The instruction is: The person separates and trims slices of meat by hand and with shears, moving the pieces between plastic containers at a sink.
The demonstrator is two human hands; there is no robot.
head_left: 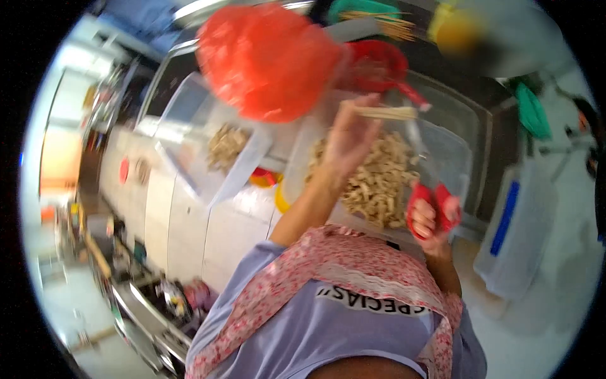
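Observation:
My left hand (355, 139) reaches over a clear plastic tub (297, 180) and pinches a pale beige strip (390, 113) that points to the right. What the strip is made of is blurred. My right hand (424, 218) is wrapped round the red handles of a pair of scissors (447, 213), whose blades point up and away, below the strip and apart from it. Many short, pale brown cut pieces (379, 183) fill the tub under both hands.
A red plastic bag (268, 63) bulges beyond my left hand, beside a red handled strainer or scoop (382, 63). At left, another clear tub (237, 180) holds pale pieces (227, 146). Thin sticks (394, 25) lie at the back. A clear box with a blue clip (505, 218) stands at right.

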